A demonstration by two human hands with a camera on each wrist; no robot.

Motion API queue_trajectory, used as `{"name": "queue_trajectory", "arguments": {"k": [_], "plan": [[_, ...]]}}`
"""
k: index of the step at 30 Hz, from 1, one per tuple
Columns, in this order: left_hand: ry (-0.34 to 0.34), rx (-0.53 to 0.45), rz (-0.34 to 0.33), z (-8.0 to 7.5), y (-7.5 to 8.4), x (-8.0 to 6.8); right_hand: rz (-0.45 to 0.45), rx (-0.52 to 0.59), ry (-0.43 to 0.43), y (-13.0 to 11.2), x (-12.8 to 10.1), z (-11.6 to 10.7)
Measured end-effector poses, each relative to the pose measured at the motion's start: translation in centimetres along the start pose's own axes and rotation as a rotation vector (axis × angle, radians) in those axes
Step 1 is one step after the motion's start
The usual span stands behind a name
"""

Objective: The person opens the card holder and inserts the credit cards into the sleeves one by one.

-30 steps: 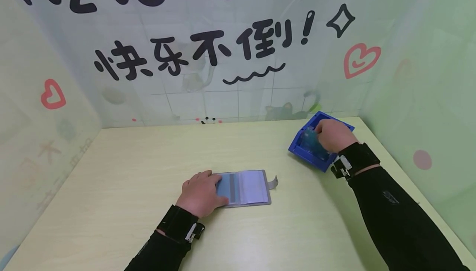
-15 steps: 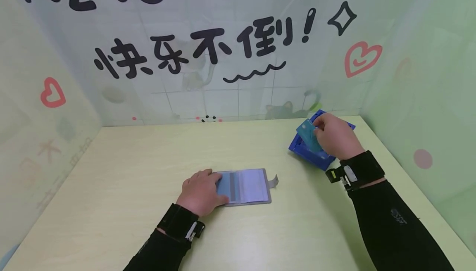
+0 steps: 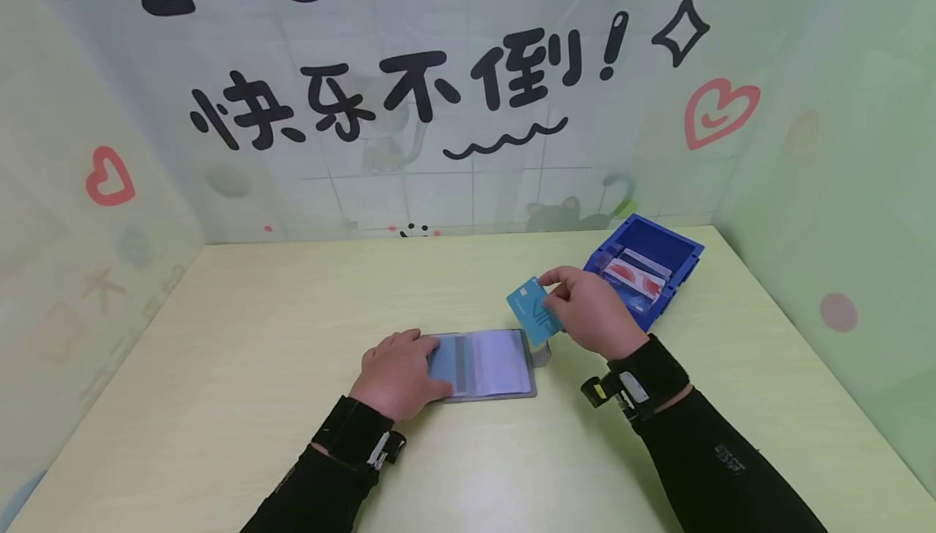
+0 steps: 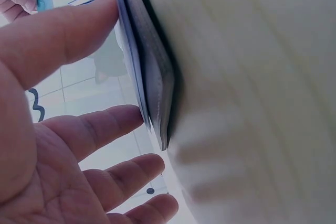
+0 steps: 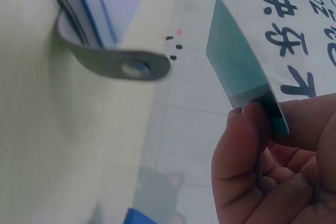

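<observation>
Fingers of your left hand lie flat, its grip open, pressing the open grey card holder onto the pale worktop. Your right hand pinches a teal plastic card just above the holder's right edge, near the blue plastic bin.

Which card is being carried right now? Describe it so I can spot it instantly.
Start at the blue bin in the table's far right corner, then look left toward the open grey card holder. Just above the holder's right edge, the right hand pinches a teal card. Unlike the cards in the bin, it is held in the air.
</observation>
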State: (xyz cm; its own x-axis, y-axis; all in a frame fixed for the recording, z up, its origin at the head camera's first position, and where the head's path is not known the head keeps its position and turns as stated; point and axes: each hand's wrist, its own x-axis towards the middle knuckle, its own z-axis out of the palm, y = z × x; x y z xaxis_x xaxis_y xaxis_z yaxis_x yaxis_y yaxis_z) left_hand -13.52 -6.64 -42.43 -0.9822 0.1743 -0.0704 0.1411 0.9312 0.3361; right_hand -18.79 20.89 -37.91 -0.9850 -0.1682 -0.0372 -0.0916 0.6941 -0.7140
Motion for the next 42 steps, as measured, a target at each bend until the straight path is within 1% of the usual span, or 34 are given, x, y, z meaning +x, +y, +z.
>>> {"name": "queue_trajectory", "arguments": {"k": [5,10,14,18,24,30,38,42], "plan": [[0.004,0.003,-0.004,0.0,0.1,0.2,0.011,0.019,-0.015,-0.2,-0.1,1.7],[0.005,0.005,-0.008,0.1,0.0,0.2,-0.009,0.006,-0.02,-0.5,-0.2,3.1],[0.006,0.007,-0.01,0.2,0.0,0.3,-0.016,-0.032,-0.02,-1.0,-0.2,4.0],[0.006,0.014,-0.012,0.2,0.1,0.4,-0.022,-0.097,-0.015,-1.6,-0.3,4.8],[0.006,0.026,-0.011,0.2,0.0,0.4,-0.029,-0.165,-0.03,-2.2,-0.5,6.0],[0.009,0.033,-0.008,0.2,0.0,0.4,-0.017,-0.176,-0.043,-2.5,-0.5,6.7],[0.008,0.036,-0.004,0.3,0.0,0.4,-0.019,-0.18,-0.028,-2.4,-0.4,7.0],[0.004,0.035,-0.005,0.3,0.0,0.4,-0.006,-0.189,-0.049,-2.7,-0.5,7.2]]}}
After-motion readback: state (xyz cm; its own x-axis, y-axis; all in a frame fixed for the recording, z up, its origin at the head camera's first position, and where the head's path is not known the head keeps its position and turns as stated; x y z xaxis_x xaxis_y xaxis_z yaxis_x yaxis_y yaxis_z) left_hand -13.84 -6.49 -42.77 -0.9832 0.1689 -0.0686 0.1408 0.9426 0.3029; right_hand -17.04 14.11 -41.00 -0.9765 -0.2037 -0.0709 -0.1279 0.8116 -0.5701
